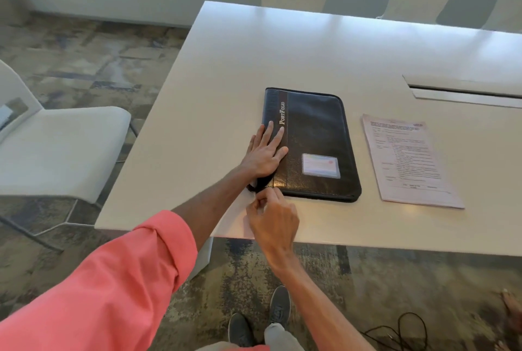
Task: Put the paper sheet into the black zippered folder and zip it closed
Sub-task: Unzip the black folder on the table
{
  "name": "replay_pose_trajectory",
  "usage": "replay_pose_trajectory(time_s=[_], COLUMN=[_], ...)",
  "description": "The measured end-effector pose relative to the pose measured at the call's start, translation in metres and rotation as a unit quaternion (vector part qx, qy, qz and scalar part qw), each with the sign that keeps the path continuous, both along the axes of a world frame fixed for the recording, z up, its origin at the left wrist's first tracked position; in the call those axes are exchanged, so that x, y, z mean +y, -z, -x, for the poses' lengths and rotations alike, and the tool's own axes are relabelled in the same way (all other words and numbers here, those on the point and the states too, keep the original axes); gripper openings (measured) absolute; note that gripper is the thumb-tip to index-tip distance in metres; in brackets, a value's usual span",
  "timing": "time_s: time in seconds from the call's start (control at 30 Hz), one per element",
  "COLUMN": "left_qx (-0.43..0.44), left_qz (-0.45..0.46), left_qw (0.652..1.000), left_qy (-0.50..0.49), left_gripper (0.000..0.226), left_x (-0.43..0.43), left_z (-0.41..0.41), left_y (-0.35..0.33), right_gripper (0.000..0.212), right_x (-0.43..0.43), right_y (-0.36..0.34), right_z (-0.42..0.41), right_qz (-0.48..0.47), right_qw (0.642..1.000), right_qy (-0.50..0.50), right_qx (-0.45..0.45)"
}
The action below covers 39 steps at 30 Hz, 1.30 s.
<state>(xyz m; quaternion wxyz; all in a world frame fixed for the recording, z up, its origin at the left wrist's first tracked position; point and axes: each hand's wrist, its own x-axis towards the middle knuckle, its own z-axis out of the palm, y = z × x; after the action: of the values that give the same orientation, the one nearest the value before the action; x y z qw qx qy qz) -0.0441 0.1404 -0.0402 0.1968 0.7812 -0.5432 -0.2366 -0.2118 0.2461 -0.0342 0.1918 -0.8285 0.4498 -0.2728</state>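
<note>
Lying shut, black folder (316, 141) w/ "PortFolio" strip, card window.

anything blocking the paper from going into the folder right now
Yes: the black zippered folder lies closed, left hand flat on its cover, right hand at its near-left corner. The paper sheet lies beside it on the table, nothing between them.

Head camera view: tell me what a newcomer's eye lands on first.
The black zippered folder lies shut in the middle of the white table, with the left hand pressed flat on its spine side. The right hand pinches at the folder's near-left corner, by the black strap. The paper sheet lies to the folder's right, apart from it.
</note>
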Motion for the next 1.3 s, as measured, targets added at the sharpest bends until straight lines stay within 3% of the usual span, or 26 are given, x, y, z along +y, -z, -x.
replay_pose_trajectory(time_s=[0.33, 0.53, 0.63, 0.77, 0.9, 0.97, 1.13, 1.3], left_qx=[0.002, -0.009, -0.016, -0.014, -0.015, -0.017, -0.022, -0.014], left_qz=[0.005, 0.017, 0.024, 0.026, 0.03, 0.032, 0.039, 0.062], left_qw=[1.0, 1.0, 1.0, 1.0, 0.999, 0.999, 0.999, 0.998], left_qy=[0.0, -0.005, -0.003, 0.0, 0.001, 0.001, 0.002, -0.025], left_gripper=[0.071, 0.07, 0.069, 0.07, 0.07, 0.07, 0.07, 0.069], left_x=[0.003, 0.006, 0.006, 0.007, 0.003, 0.001, -0.006, -0.008], left_z=[0.001, 0.004, 0.006, 0.012, 0.017, 0.02, 0.028, 0.032], left_y=[-0.002, 0.001, 0.0, -0.001, -0.002, -0.002, -0.002, -0.006], right_gripper=[0.013, 0.032, 0.026, 0.002, 0.038, 0.044, 0.046, 0.027], right_x=[0.003, -0.034, -0.075, -0.133, -0.176, -0.188, -0.203, -0.223], right_y=[-0.001, -0.02, -0.031, -0.039, -0.039, -0.039, -0.047, -0.057], right_z=[-0.001, 0.02, 0.04, 0.07, 0.088, 0.09, 0.094, 0.098], right_qz=[0.019, 0.02, 0.028, 0.041, -0.007, -0.035, -0.053, -0.131], right_qw=[0.999, 0.999, 0.997, 0.992, 0.978, 0.969, 0.965, 0.963], right_qy=[-0.031, 0.001, 0.05, 0.121, 0.176, 0.193, 0.214, 0.226], right_qx=[0.024, -0.026, -0.052, -0.017, 0.111, 0.147, 0.141, 0.072])
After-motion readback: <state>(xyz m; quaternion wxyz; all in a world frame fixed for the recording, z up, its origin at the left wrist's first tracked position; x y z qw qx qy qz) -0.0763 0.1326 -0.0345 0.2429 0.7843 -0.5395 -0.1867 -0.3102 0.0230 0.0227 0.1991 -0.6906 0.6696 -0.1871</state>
